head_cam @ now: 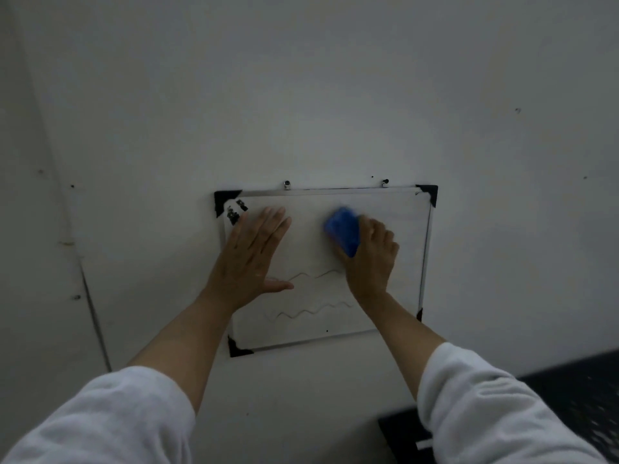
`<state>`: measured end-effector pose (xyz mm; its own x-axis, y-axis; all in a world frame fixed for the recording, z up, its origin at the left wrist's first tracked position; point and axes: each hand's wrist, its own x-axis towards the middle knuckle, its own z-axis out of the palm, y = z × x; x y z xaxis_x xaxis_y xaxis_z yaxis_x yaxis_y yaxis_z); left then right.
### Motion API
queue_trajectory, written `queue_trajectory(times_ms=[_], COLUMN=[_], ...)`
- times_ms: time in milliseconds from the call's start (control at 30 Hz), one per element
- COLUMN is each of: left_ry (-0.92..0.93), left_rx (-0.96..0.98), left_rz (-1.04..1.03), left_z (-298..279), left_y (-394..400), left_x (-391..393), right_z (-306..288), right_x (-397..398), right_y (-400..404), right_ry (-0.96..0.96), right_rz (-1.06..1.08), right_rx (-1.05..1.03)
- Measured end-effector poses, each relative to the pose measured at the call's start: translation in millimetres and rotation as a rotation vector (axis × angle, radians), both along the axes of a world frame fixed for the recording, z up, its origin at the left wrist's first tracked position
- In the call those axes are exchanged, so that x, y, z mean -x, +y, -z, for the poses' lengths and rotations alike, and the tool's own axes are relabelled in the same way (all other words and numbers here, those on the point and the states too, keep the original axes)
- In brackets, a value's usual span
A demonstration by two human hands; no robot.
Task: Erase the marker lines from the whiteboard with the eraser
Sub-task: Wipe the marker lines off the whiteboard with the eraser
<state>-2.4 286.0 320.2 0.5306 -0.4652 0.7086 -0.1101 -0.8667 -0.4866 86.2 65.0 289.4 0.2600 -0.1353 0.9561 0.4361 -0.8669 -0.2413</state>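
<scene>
A small whiteboard [405, 209] with a metal frame and black corner caps hangs on the wall. Two wavy marker lines cross its lower half, an upper one [311, 275] and a lower one [311, 311]. My right hand [371, 259] grips a blue eraser [343, 229] and presses it against the board's upper middle, above the lines. The eraser looks blurred. My left hand [253, 252] lies flat on the left part of the board, fingers spread. Black smudges [234, 212] sit near the top left corner.
Two hooks [286, 184] hold the board's top edge on the pale wall. A dark perforated surface [569, 396] lies at the lower right. A wall corner seam [93, 316] runs down the left.
</scene>
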Motion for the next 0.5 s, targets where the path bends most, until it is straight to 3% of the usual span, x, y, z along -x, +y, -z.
queue_trajectory(times_ms=[67,133,167,267,300,333,467,500], left_ry=[-0.002,0.001,0.001,0.002,0.000,-0.004,-0.021,-0.023], left_rx=[-0.005,-0.020,-0.024,-0.025,-0.021,-0.012,0.042,0.049], left_rz=[-0.038,-0.092,-0.117,-0.182,-0.198,-0.208,-0.258,-0.275], left_z=[0,1,2,9,10,11,13,13], left_y=[8,15,18,24,27,29,41,44], left_x=[4,8,11,18,21,23,29,30], right_z=[5,-1,-6,-19,-21,-19,-2,-5], right_x=[-4,-8,-7,1,6,10,8,5], right_y=[-12,-19,-18,5,16,25,22,16], right_ry=[-0.130,-0.164,-0.143,0.020,0.034,0.031,-0.192,-0.215], right_rz=[-0.044,-0.037,-0.038,-0.041,-0.017,0.005,-0.065,-0.085], right_rx=[0.352,0.457,0.381,-0.229,-0.338,-0.317,0.414,0.492])
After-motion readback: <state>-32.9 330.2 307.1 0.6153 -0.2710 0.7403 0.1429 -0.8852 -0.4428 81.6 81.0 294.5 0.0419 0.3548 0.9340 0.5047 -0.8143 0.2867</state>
